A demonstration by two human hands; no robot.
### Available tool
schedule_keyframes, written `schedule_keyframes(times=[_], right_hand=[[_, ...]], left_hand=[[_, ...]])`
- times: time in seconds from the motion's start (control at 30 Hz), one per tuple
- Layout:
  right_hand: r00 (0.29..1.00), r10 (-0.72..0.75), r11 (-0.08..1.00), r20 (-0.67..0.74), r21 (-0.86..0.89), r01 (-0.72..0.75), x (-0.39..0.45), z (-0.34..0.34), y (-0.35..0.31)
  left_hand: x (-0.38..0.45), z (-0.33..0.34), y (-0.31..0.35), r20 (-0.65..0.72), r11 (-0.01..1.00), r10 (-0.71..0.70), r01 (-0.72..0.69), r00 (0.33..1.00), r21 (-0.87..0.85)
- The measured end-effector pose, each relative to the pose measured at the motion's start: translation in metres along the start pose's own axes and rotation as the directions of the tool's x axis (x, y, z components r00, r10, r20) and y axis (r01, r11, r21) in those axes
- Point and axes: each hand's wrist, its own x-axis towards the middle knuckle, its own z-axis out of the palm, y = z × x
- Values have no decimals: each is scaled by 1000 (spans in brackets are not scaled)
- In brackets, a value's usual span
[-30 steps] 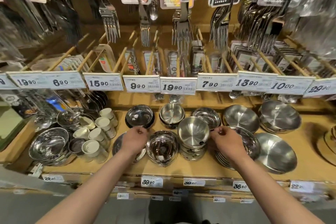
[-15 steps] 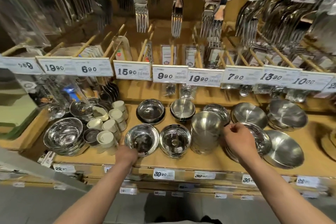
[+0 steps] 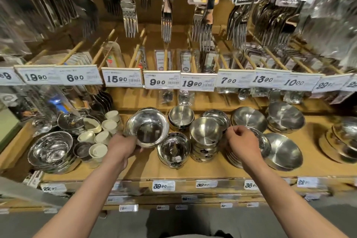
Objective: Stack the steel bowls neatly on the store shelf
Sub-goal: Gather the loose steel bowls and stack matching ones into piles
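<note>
My left hand [image 3: 121, 146] grips the near rim of a shiny steel bowl [image 3: 147, 128], lifted and tilted above the wooden shelf [image 3: 146, 172]. Right of it sits a stack of polished bowls [image 3: 173, 149], then a taller stack of matte steel bowls [image 3: 205, 137]. My right hand [image 3: 244, 144] hovers with curled fingers over a stack of wide shallow bowls [image 3: 265, 145], and I cannot tell whether it touches them. Two further bowl stacks [image 3: 181, 116] [image 3: 217, 117] stand behind.
A large bowl stack [image 3: 51, 149] and white cups [image 3: 97, 150] stand at the left. Wide steel dishes [image 3: 283, 152] [image 3: 249, 119] [image 3: 286, 118] fill the right. Price tags [image 3: 164, 82] on pegs and hanging forks [image 3: 129, 18] overhang the shelf's back.
My left hand has taken the front-left shiny bowl by its rim and lifted it up and back. My right hand stays over the shallow bowls.
</note>
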Motion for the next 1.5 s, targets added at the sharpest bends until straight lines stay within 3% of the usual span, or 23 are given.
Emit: schedule_keyframes(times=[0.13, 0.23, 0.3, 0.57, 0.7, 0.83, 0.97, 1.1, 1.2, 1.3, 1.5], right_hand=[[996, -44, 996, 82, 79, 37, 3, -13, -8], [957, 8, 949, 290, 300, -99, 4, -29, -14], [933, 40, 914, 357, 365, -178, 10, -44, -13], [969, 81, 947, 233, 286, -148, 63, -130, 33], [966, 96, 953, 241, 258, -159, 83, -146, 51], [960, 126, 968, 250, 182, -175, 94, -145, 68], [957, 57, 998, 285, 16, -65, 102, -141, 80], [960, -8, 991, 279, -128, 46, 105, -139, 87], [961, -86, 968, 264, -207, 144, 106, -136, 90], [963, -101, 959, 248, -232, 160, 107, -132, 90], [975, -105, 940, 195, -301, 161, 112, -126, 105]], left_hand=[[-30, 34, 33, 113, 996, 87, -85, 990, -22], [-65, 79, 48, 291, 996, 70, -50, 954, -75], [-89, 113, 54, 392, 997, 68, -46, 917, -65], [-141, 223, 61, 470, 995, 65, -93, 880, 38], [-146, 253, 43, 459, 988, 59, -117, 886, 97], [-139, 274, 14, 352, 962, 63, -152, 934, 229], [-137, 288, -10, 273, 928, 67, -161, 960, 337], [-136, 291, -21, 170, 816, 209, -267, 963, 513], [-133, 293, -25, 123, 806, 250, -276, 961, 524], [-127, 294, -28, 82, 839, 261, -268, 962, 474], [-123, 297, -36, 90, 801, 365, -362, 927, 476]])
